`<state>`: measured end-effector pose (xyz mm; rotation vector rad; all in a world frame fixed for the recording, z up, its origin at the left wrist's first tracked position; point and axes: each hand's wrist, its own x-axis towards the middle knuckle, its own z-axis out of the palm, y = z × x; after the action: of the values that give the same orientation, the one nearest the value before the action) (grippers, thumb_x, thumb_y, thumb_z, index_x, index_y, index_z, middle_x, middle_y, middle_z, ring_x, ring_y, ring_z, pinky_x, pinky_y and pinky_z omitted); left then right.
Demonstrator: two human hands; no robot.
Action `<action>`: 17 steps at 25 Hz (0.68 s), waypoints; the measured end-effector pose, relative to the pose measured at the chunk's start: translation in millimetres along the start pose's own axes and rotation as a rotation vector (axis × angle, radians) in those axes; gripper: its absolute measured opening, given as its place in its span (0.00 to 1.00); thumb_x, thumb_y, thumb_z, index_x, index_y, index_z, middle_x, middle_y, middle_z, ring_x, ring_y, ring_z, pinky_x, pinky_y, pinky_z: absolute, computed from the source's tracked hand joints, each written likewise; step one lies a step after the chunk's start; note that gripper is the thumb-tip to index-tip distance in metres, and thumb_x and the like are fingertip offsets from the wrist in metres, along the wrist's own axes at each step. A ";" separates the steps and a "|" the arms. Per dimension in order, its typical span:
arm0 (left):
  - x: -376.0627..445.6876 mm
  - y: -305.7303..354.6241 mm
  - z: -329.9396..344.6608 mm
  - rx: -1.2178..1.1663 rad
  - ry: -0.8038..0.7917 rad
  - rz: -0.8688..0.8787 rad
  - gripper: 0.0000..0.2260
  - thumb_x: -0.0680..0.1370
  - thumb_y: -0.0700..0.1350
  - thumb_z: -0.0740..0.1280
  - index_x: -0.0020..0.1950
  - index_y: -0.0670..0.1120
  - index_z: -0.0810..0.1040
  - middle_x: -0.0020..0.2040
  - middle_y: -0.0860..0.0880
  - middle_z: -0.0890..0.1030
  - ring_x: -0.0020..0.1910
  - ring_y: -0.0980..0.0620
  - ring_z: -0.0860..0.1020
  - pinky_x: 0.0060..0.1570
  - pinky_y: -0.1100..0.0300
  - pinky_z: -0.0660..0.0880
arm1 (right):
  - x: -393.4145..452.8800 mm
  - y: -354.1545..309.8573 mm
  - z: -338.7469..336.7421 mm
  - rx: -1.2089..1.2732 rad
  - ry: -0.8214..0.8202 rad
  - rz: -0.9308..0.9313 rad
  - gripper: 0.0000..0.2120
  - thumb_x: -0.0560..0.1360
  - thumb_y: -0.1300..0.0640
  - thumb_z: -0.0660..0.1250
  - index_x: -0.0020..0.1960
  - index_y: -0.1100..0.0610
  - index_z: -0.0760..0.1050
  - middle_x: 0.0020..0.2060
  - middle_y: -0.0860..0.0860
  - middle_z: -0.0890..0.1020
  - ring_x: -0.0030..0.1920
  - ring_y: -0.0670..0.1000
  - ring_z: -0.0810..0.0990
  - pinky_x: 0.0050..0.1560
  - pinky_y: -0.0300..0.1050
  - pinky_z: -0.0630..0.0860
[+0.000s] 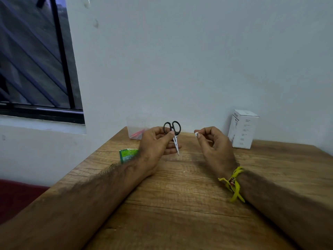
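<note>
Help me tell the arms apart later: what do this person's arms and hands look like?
Both forearms are bare and hairy, with no sleeves in view. The wrist of the right hand wears a knotted yellow thread band with loose ends and a small reddish bit at the knot. The left hand and its wrist wear nothing visible.

Wooden table (180, 204), grain running crosswise, pushed against wall (198, 69). Lying on it: clear plastic tub (136, 129) at far left corner, green packet (127, 154) near left edge, white carton (243, 129) upright far right.
</note>
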<state>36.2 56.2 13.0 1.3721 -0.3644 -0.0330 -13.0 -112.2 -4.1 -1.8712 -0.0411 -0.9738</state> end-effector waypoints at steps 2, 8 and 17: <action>-0.6 5.6 -1.9 0.065 -0.006 -0.016 0.07 0.80 0.38 0.69 0.55 0.35 0.79 0.46 0.39 0.84 0.37 0.41 0.86 0.36 0.53 0.84 | -0.3 -5.0 1.4 -0.125 0.034 -0.031 0.01 0.79 0.58 0.68 0.48 0.55 0.78 0.44 0.45 0.83 0.49 0.44 0.82 0.45 0.28 0.74; -3.2 21.1 -7.8 0.377 -0.123 -0.029 0.07 0.84 0.46 0.64 0.60 0.47 0.78 0.40 0.43 0.83 0.27 0.49 0.80 0.27 0.61 0.77 | 16.7 3.1 21.5 -0.727 -0.225 -0.079 0.05 0.81 0.53 0.60 0.53 0.53 0.73 0.47 0.52 0.80 0.51 0.54 0.77 0.49 0.47 0.70; 29.1 55.8 -63.2 0.683 0.330 0.171 0.01 0.78 0.39 0.72 0.49 0.42 0.82 0.46 0.43 0.85 0.38 0.45 0.85 0.43 0.52 0.84 | 26.5 10.9 34.7 -0.629 -0.292 -0.135 0.04 0.81 0.53 0.60 0.52 0.52 0.73 0.44 0.49 0.77 0.51 0.54 0.75 0.50 0.51 0.71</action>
<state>70.4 121.0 63.9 1.9751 -0.2166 0.4938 30.5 -100.7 -2.0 -2.6103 -0.0393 -0.8520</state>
